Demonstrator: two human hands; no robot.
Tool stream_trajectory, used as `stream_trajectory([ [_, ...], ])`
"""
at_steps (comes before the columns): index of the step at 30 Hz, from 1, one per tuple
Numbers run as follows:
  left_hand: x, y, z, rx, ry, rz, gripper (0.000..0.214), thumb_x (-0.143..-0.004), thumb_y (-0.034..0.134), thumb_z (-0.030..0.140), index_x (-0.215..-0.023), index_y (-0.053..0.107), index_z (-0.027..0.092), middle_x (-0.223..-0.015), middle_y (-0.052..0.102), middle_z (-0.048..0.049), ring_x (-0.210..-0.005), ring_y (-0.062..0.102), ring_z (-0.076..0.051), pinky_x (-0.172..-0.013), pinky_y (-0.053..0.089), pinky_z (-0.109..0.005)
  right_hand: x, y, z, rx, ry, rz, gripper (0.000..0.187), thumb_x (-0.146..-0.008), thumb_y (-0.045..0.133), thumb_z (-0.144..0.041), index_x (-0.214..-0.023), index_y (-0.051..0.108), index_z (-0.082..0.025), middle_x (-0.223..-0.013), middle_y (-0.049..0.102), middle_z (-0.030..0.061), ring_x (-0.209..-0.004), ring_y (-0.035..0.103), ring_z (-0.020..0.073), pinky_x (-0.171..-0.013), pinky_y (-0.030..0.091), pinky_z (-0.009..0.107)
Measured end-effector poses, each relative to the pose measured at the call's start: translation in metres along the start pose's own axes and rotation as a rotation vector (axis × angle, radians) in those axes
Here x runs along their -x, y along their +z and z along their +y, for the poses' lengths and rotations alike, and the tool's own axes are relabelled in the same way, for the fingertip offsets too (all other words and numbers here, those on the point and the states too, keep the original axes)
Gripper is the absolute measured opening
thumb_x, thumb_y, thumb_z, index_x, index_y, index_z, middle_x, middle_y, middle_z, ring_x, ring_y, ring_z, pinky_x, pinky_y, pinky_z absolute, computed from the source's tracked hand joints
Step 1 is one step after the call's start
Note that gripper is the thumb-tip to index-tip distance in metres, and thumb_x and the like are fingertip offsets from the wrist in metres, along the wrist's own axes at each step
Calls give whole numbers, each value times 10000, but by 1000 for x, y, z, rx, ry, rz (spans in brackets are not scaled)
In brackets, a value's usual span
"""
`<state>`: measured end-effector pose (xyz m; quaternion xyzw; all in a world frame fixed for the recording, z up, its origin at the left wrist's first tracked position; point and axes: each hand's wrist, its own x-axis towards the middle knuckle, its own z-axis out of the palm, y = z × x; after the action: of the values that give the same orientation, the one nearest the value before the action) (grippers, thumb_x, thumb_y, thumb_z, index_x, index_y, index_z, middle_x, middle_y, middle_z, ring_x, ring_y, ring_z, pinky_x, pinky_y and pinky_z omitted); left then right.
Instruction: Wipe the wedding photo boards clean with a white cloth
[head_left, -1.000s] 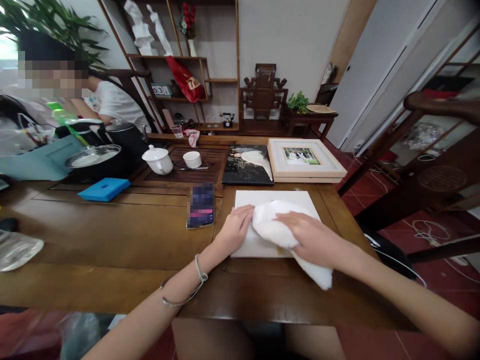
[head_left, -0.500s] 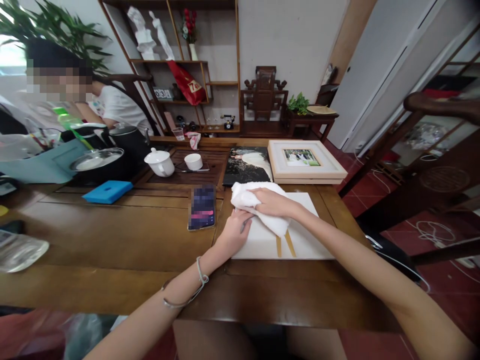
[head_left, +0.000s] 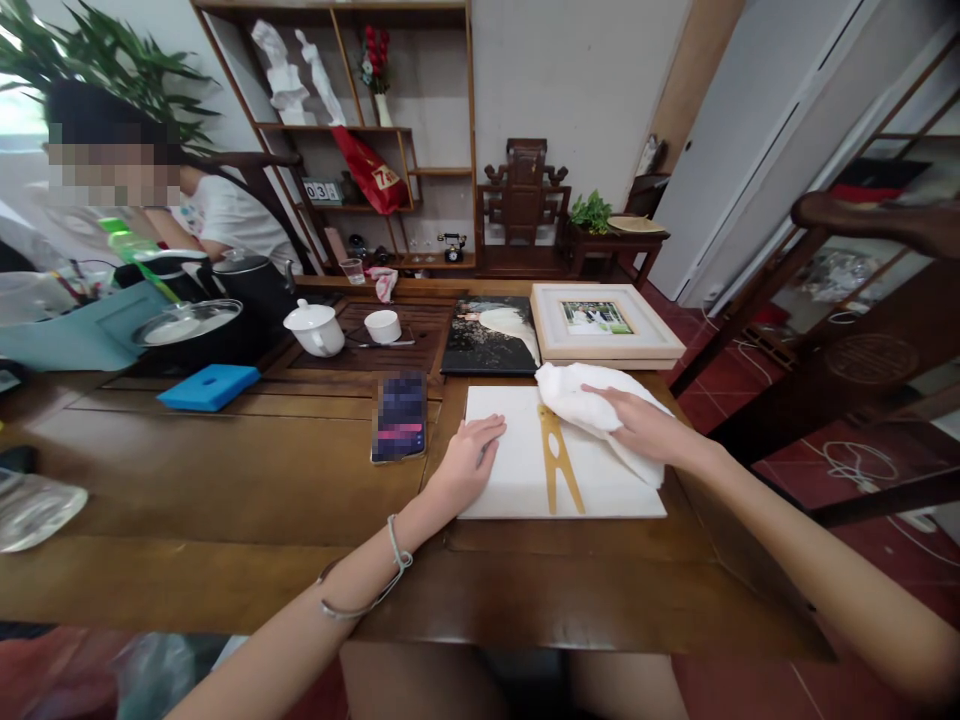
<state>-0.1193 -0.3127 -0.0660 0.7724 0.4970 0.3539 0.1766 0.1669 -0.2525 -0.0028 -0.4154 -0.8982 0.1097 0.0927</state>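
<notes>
A white square album cover (head_left: pixel 517 470) with a gold mark lies flat on the wooden table (head_left: pixel 225 480) in front of me. My left hand (head_left: pixel 469 462) rests flat on its left edge, fingers stretched out, holding it down. My right hand (head_left: pixel 641 425) presses a white cloth (head_left: pixel 581 400) onto the cover's upper right corner, fingers lying over the cloth.
A phone (head_left: pixel 400 416) lies left of the cover. Behind it sit a dark photo panel (head_left: pixel 487 335) and a framed photo (head_left: pixel 604 322). A tea tray with teapot (head_left: pixel 315 327) and cup (head_left: pixel 383 325), a blue sponge (head_left: pixel 208 386) and a seated person (head_left: pixel 112 170) are at the left.
My right hand swept the cloth from the cover's near side up to its top left, then across to the upper right, uncovering the gold mark. My left hand stayed on the left edge.
</notes>
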Motion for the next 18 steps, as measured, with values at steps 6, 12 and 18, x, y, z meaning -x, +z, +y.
stream_trajectory([
  [6, -1, 1, 0, 5, -15, -3, 334, -894, 451, 131, -1135, 678, 175, -1260, 656, -124, -1238, 570, -265, -1106, 356, -552, 86, 0, -51, 46, -47, -190, 903, -581, 405, 2, -1471, 374, -149, -1531, 359, 73, -1439, 237, 228, -1180, 232, 491],
  [12, -1, -1, 1, 14, -16, -10, 319, -900, 459, 150, -1123, 684, 184, -1262, 656, -117, -1241, 568, -257, -1108, 366, -530, 93, -13, -64, 8, 82, -265, 820, -662, 425, -40, -1466, 398, -197, -1494, 423, 77, -1370, 390, 257, -1117, 363, 456],
  [18, -1, -2, 0, 16, 1, -13, 300, -905, 461, 160, -1097, 690, 184, -1261, 656, -123, -1236, 572, -262, -1102, 368, -540, 11, 8, -15, 49, 35, -99, 877, -681, 472, -64, -1519, 250, -199, -1583, 234, 89, -1463, 137, 242, -1167, 139, 542],
])
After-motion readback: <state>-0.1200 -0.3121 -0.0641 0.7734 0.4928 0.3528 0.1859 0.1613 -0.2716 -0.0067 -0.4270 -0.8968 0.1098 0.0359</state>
